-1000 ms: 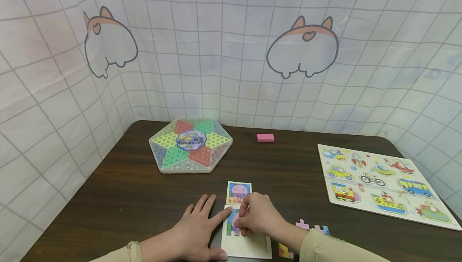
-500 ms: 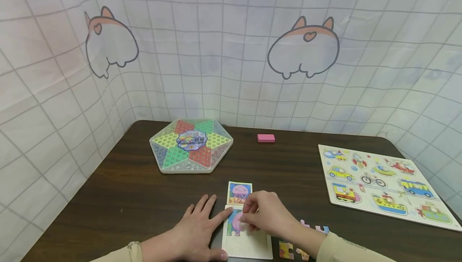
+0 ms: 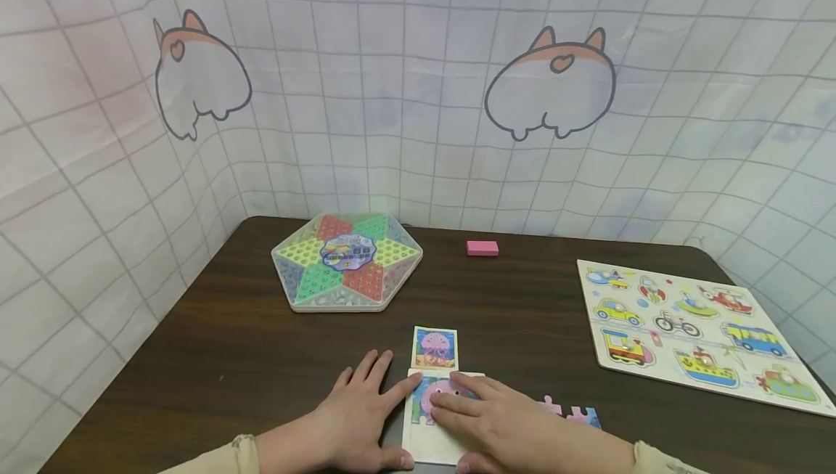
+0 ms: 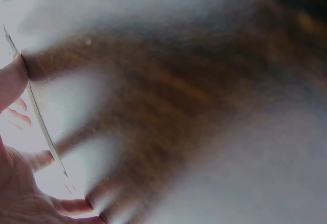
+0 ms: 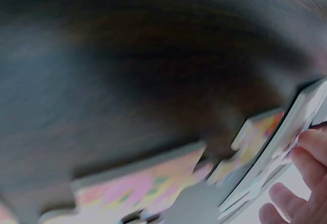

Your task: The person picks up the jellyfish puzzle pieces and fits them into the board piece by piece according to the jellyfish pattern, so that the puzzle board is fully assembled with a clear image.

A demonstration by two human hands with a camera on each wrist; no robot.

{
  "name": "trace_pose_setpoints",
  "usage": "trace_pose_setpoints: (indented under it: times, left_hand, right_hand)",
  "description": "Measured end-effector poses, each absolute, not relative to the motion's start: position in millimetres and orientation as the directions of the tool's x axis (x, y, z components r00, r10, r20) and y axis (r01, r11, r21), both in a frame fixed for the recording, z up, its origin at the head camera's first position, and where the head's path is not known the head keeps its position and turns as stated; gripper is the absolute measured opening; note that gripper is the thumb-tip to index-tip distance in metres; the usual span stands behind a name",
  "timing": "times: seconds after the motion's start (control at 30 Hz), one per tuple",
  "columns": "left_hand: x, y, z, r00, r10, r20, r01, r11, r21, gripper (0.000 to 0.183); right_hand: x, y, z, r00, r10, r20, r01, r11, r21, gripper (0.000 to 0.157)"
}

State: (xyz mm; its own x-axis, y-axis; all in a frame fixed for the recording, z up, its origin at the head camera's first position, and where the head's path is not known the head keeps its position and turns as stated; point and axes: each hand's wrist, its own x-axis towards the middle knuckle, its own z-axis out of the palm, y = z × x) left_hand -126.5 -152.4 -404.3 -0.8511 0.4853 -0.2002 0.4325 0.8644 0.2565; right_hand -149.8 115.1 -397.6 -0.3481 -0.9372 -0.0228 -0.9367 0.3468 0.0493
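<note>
A pale jigsaw tray (image 3: 424, 451) lies near the front of the table, with pink and blue jigsaw pieces (image 3: 427, 390) fitted along its top. My left hand (image 3: 353, 416) rests with spread fingers, index fingertip and thumb at the tray's left edge; the left wrist view shows the tray edge (image 4: 43, 119) beside its fingers. Laid over the tray, my right hand (image 3: 506, 416) presses its extended fingers on the pieces, hiding the tray's right part. Above the tray is a small jellyfish picture (image 3: 435, 348). Loose jigsaw pieces (image 5: 138, 188) lie to the right, partly behind my right forearm.
A hexagonal Chinese checkers box (image 3: 346, 263) stands at the back left. Near the back edge sits a pink block (image 3: 482, 248). At right lies a vehicle puzzle board (image 3: 692, 336). A gridded cloth (image 3: 418, 96) hangs behind the dark table (image 3: 261, 358).
My right hand has let go of the piece it was pinching, now in the tray beside the first, and flattened over the pieces. The left hand has kept its place.
</note>
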Motion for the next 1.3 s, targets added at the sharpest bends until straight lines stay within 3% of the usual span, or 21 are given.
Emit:
trace_pose_setpoints:
  times: [0.23, 0.5, 0.63, 0.73, 0.9, 1.13, 1.3]
  left_hand:
    - [-126.9, -150.8, -404.0, -0.847, 0.49, -0.207, 0.435, 0.862, 0.261, 0.096]
    - [-126.8, -151.3, -403.0, -0.845, 0.49, -0.216, 0.433, 0.863, 0.261, 0.097]
    - [-126.4, -152.6, -403.8, -0.847, 0.483, -0.221, 0.427, 0.867, 0.257, 0.097]
    - [-126.7, -152.5, -404.8, -0.849, 0.48, -0.223, 0.424, 0.869, 0.257, 0.098]
    - [-129.0, -151.7, -406.3, -0.848, 0.477, -0.23, 0.42, 0.87, 0.258, 0.098]
    - [-130.4, -151.8, -405.4, -0.844, 0.476, -0.246, 0.411, 0.87, 0.273, 0.098]
    - [-130.5, -152.1, -404.6, -0.843, 0.475, -0.253, 0.407, 0.87, 0.278, 0.098]
  right_hand:
    - [-148.3, 111.4, -397.4, -0.363, -0.929, -0.072, -0.932, 0.363, 0.002, 0.062]
    - [-150.5, 109.4, -396.8, -0.317, -0.948, -0.028, -0.943, 0.312, 0.113, 0.06]
    - [-153.3, 109.4, -394.4, -0.342, -0.939, -0.03, -0.94, 0.341, 0.022, 0.053]
    - [-158.1, 114.4, -389.2, -0.426, -0.905, -0.014, -0.891, 0.422, -0.17, 0.043]
    - [-168.7, 140.6, -382.0, -0.609, -0.793, -0.007, -0.702, 0.543, -0.461, 0.032]
    - [-176.8, 188.9, -390.2, -0.76, -0.65, -0.007, -0.537, 0.633, -0.557, 0.027]
    - [-180.2, 210.2, -393.8, -0.853, -0.515, -0.086, -0.371, 0.713, -0.595, 0.021]
